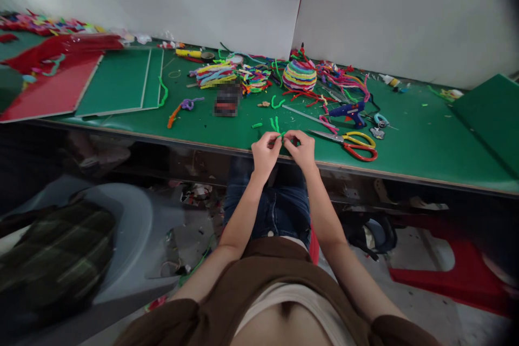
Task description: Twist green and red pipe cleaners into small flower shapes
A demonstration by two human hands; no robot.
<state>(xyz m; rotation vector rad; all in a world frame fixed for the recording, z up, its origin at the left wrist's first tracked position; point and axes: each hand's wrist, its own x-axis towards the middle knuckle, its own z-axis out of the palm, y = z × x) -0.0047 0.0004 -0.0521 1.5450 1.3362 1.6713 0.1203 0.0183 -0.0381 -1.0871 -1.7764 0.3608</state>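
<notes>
My left hand point(266, 152) and my right hand point(300, 148) meet at the front edge of the green table point(194, 128). Between their pinched fingertips is a small green fuzzy stem point(283, 134), held from both sides. Just beyond the fingers lie short green pieces point(274, 124), with another short piece point(257, 125) to their left. A curved green stem point(277, 102) rests farther back. To the right of my right hand are scissors point(359, 143) with one yellow and one red handle, their blades pointing left.
A blue glue gun point(347, 113) lies behind the scissors. Farther back are a striped multicoloured dome point(299, 75) and bundles of coloured stems point(214, 74). An orange and purple twisted piece point(187, 105), a blurred dark box point(227, 100) and green boards point(115, 81) are to the left.
</notes>
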